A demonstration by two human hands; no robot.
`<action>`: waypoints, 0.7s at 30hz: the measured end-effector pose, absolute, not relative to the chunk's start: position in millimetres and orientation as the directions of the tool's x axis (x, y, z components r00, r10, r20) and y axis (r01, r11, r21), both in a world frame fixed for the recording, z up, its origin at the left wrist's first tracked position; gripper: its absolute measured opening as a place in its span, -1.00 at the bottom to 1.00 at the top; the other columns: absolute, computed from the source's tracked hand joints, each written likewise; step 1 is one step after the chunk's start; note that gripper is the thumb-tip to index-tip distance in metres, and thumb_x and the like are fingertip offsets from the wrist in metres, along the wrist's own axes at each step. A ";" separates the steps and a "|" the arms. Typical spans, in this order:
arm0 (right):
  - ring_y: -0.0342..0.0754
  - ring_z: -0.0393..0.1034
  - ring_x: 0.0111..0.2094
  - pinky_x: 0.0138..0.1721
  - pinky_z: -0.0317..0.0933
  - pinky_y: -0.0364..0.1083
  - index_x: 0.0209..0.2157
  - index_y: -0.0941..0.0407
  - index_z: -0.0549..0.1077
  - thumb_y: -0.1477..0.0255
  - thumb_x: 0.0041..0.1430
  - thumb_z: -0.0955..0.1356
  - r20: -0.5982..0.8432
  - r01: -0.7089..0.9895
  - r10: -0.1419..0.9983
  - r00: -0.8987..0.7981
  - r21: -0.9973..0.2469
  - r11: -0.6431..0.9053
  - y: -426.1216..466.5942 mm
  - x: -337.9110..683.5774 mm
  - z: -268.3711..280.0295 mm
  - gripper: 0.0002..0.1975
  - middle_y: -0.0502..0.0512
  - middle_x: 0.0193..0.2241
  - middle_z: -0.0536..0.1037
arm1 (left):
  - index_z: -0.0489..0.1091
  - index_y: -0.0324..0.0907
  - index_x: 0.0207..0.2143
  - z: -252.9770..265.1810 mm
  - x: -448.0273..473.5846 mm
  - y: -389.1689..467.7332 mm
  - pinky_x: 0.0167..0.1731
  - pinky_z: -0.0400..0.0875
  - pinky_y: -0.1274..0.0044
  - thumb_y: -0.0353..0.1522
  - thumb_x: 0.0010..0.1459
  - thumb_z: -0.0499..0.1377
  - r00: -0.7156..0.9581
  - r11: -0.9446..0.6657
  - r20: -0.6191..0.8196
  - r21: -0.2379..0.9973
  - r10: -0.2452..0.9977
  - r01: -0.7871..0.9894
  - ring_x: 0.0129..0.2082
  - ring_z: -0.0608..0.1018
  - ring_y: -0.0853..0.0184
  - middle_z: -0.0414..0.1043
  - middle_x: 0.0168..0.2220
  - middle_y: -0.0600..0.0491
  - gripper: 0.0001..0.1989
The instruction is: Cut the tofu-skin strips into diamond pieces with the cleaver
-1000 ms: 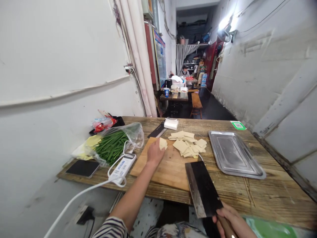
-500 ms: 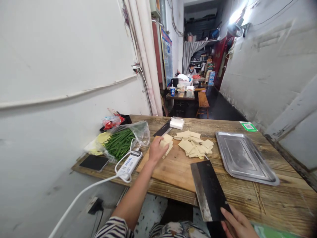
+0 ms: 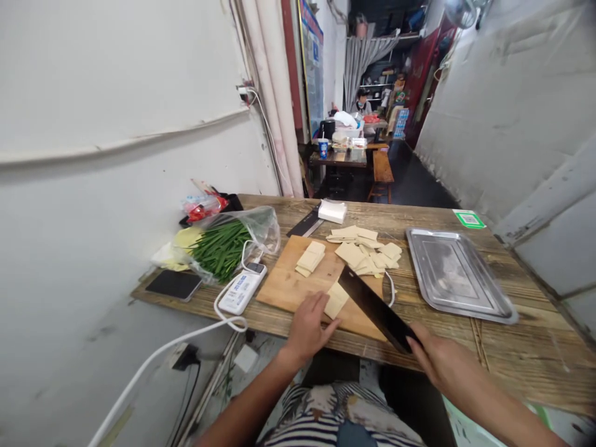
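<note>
On the wooden cutting board (image 3: 279, 279) lies a pale sheet of dried tofu (image 3: 336, 300). My left hand (image 3: 308, 326) holds its near left edge, fingers at the side and thumb at the near corner. Gripped in my right hand (image 3: 433, 354), a dark cleaver (image 3: 377, 310) slants across the board, its far end beside that sheet. A small stack of tofu pieces (image 3: 310, 257) sits at the board's far left. A larger heap of cut pieces (image 3: 365, 256) lies past the cleaver at the far right. Whether the blade touches the sheet, I cannot tell.
To the right is a metal tray (image 3: 460, 273), with thin sticks (image 3: 478, 341) near it. Green chives (image 3: 221, 248) in a plastic bag, a white power strip (image 3: 243, 288) and a phone (image 3: 174, 284) lie left. A second blade (image 3: 305, 220) and white tissues (image 3: 332, 211) lie behind the board.
My left hand has left the stack at the far left and come nearer, onto a single tofu sheet. My right hand has raised the cleaver over the board beside it. The view has tilted down.
</note>
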State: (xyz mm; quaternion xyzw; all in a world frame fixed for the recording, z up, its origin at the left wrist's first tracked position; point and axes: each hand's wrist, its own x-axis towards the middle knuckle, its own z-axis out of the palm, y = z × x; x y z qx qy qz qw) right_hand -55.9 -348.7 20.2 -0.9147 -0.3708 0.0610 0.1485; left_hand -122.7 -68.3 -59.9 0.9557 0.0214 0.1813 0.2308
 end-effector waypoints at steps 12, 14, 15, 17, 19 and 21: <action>0.16 0.48 -0.48 -0.50 -0.09 -0.02 -0.13 0.14 0.29 0.38 0.35 -0.03 -0.221 0.710 0.744 0.631 -0.221 -0.668 -326.8 -45.5 25.7 -0.64 0.15 -0.51 0.51 | 0.39 -0.17 -0.03 -71.9 -130.9 -76.0 0.09 0.34 0.29 -0.28 0.24 0.10 0.893 -0.909 0.427 0.413 0.142 -0.053 0.04 0.43 0.16 0.42 0.04 -0.11 -0.71; 0.16 0.49 -0.43 -0.47 -0.05 -0.02 -0.13 0.14 0.28 0.39 0.35 -0.03 -0.256 0.697 0.737 0.625 -0.242 -0.675 -325.8 -43.3 29.1 -0.64 0.16 -0.47 0.52 | 0.39 -0.19 -0.04 -71.7 -131.1 -76.7 0.08 0.34 0.29 -0.29 0.23 0.11 0.885 -0.909 0.443 0.413 0.144 -0.059 0.04 0.43 0.16 0.42 0.03 -0.12 -0.72; 0.15 0.49 -0.41 -0.46 -0.03 -0.02 -0.12 0.14 0.28 0.39 0.36 -0.03 -0.268 0.693 0.737 0.620 -0.253 -0.675 -325.4 -42.2 30.4 -0.65 0.15 -0.45 0.52 | 0.38 -0.19 -0.04 -71.6 -131.1 -77.1 0.08 0.35 0.29 -0.30 0.23 0.11 0.881 -0.908 0.450 0.414 0.144 -0.063 0.04 0.43 0.16 0.42 0.03 -0.12 -0.72; 0.14 0.49 -0.40 -0.45 -0.01 -0.02 -0.12 0.13 0.28 0.41 0.36 -0.02 -0.286 0.694 0.733 0.618 -0.241 -0.679 -324.8 -39.9 32.2 -0.66 0.15 -0.44 0.53 | 0.38 -0.20 -0.05 -71.4 -130.6 -77.7 0.07 0.36 0.29 -0.32 0.21 0.13 0.876 -0.907 0.460 0.416 0.144 -0.070 0.02 0.43 0.16 0.43 0.02 -0.12 -0.73; 0.14 0.50 -0.39 -0.45 -0.02 -0.03 -0.12 0.13 0.29 0.43 0.37 0.00 -0.304 0.702 0.724 0.619 -0.200 -0.684 -324.5 -37.2 33.5 -0.68 0.15 -0.43 0.54 | 0.38 -0.20 -0.06 -71.6 -129.5 -78.1 0.03 0.38 0.28 -0.34 0.19 0.15 0.861 -0.907 0.489 0.412 0.144 -0.082 -0.01 0.45 0.16 0.44 0.00 -0.12 -0.74; 0.14 0.50 -0.38 -0.47 -0.05 -0.04 -0.10 0.14 0.30 0.44 0.38 0.03 -0.318 0.713 0.720 0.616 -0.162 -0.682 -322.8 -34.3 35.2 -0.71 0.16 -0.42 0.55 | 0.38 -0.21 -0.08 -72.0 -128.1 -78.0 -0.02 0.41 0.26 -0.36 0.17 0.17 0.832 -0.909 0.537 0.404 0.142 -0.106 -0.04 0.46 0.14 0.45 -0.03 -0.12 -0.74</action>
